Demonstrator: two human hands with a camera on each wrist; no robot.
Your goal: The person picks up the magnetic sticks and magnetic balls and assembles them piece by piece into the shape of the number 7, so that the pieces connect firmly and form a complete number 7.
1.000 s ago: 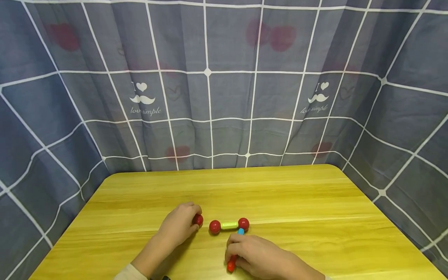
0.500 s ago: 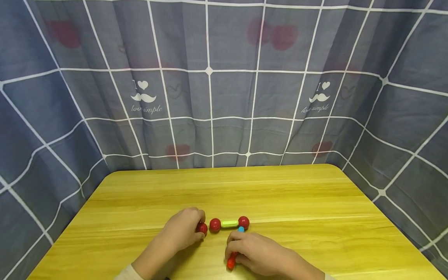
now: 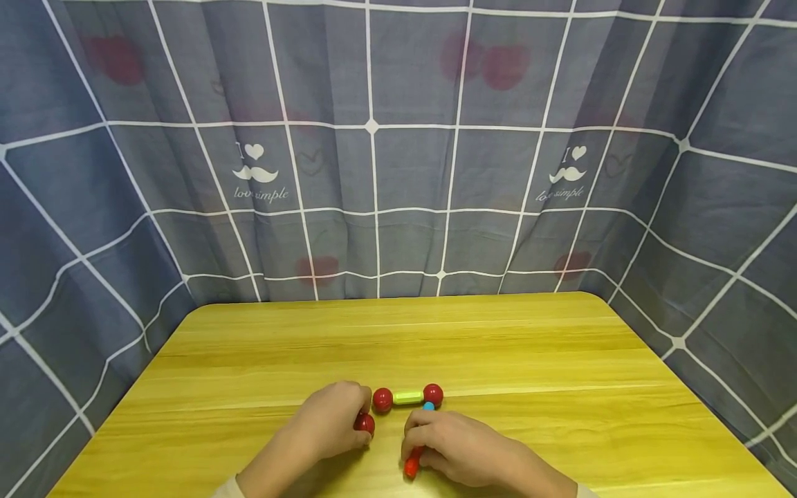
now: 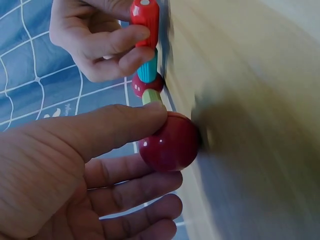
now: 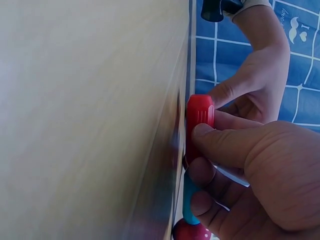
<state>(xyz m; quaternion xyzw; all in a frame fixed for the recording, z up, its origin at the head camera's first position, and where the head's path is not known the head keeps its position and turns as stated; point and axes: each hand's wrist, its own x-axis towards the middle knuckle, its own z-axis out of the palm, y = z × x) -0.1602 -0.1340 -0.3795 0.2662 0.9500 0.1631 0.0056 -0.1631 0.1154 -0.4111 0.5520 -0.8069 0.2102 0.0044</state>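
My left hand pinches a smooth red ball between thumb and fingers, low over the table. Just beyond it lies a yellow-green rod with a red ball at its left end and another red ball at its right end. My right hand grips a ribbed red rod, its thumb on the near part. A blue rod continues in line from the red one and reaches the right-hand ball; the fingers partly hide where the two rods meet.
The wood-grain table spreads beyond and to both sides of the hands. A blue-grey checked curtain encloses its back and sides. Part of a dark device shows at the left wrist in the right wrist view.
My left hand has brought its red ball toward the near edge and slightly right, from left of the yellow-green rod assembly to just in front of it. My right hand has stayed almost still.
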